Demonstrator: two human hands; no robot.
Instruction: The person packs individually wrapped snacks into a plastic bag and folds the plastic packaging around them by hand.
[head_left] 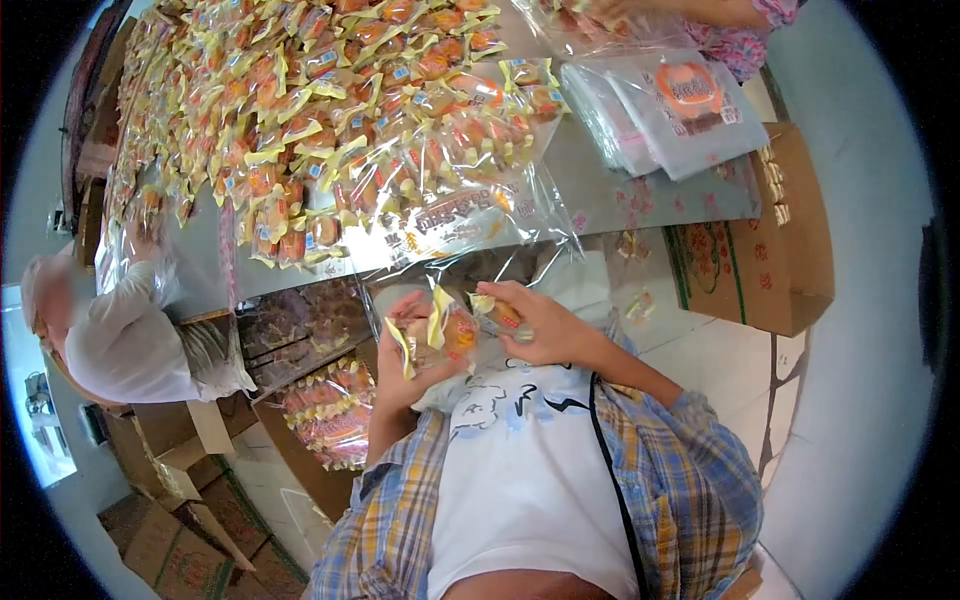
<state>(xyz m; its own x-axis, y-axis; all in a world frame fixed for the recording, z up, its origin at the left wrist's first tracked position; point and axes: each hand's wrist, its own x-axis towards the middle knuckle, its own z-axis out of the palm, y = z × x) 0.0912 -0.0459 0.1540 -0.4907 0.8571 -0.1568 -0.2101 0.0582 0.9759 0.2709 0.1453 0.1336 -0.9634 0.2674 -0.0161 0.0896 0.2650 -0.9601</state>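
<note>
Close in front of my body, at the table's near edge, my left hand [405,365] is wrapped round small yellow-edged packets [430,335] of wrapped food. To its right my right hand [545,325] pinches one similar packet [497,312] between thumb and fingers. Just beyond both hands a large clear printed bag [455,225] lies at the table edge, with several packets in its far part. A big heap of the same packets [270,110] covers the table's left and middle.
Flat printed plastic bags [690,110] are stacked at the table's right. A co-worker's arm [735,12] reaches in at the top right; another person [130,335] is at the left. Cardboard boxes [755,265] stand right and lower left, and a box holds bagged packets [330,410].
</note>
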